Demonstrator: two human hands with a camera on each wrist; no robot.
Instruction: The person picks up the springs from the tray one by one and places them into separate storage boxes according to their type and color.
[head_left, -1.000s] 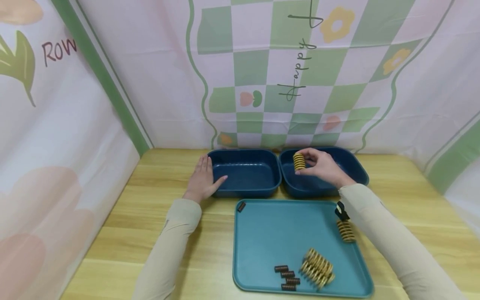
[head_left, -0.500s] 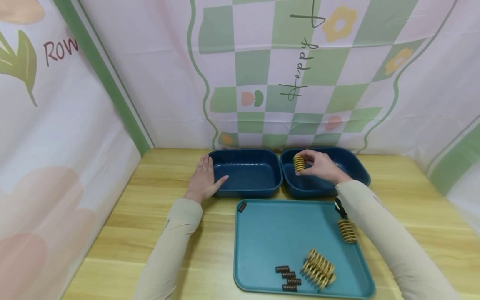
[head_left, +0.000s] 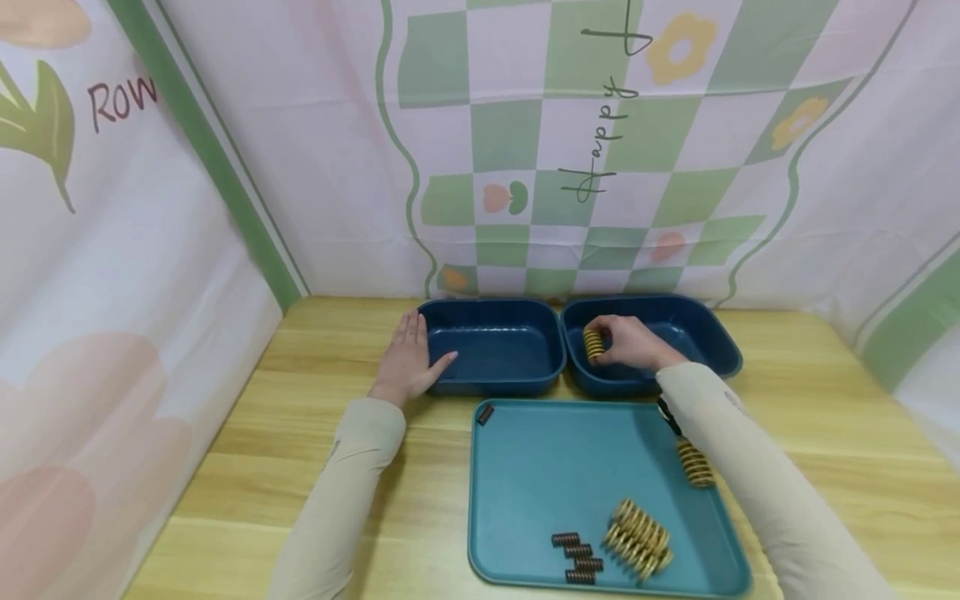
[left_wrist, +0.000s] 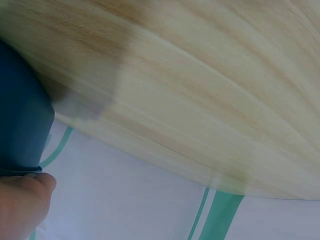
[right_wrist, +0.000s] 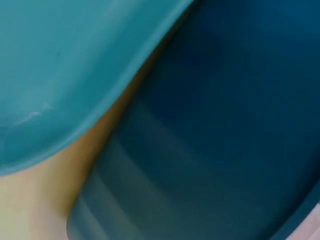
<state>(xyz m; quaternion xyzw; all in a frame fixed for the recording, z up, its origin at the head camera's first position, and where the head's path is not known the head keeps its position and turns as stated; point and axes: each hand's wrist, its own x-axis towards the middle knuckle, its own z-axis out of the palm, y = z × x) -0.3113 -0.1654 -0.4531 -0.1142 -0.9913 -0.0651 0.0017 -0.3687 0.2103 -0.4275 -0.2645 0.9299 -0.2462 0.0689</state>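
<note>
In the head view my right hand point(head_left: 636, 343) pinches a yellow coil spring point(head_left: 594, 345) between thumb and fingers, low inside the left end of the right blue bin point(head_left: 708, 337). My left hand point(head_left: 402, 360) rests at the left end of the other blue bin point(head_left: 491, 387), fingers straight along its side and thumb reaching over the rim. The left wrist view catches the fingertips point(left_wrist: 35, 187) against that bin's edge. Only the bin's wall point(right_wrist: 215, 130) and the tray's corner point(right_wrist: 65, 100) show in the right wrist view; the hand and spring are out of it.
A teal tray point(head_left: 540, 475) lies in front of the bins. On it are a cluster of gold springs point(head_left: 637, 540), several small dark springs point(head_left: 578, 563), and one more small dark spring point(head_left: 485, 414) in the far left corner. Another gold spring point(head_left: 695, 464) lies by the right rim.
My right hand has lowered into the right bin with the yellow coil spring, drifting slightly left. The left hand has stayed at its bin.
</note>
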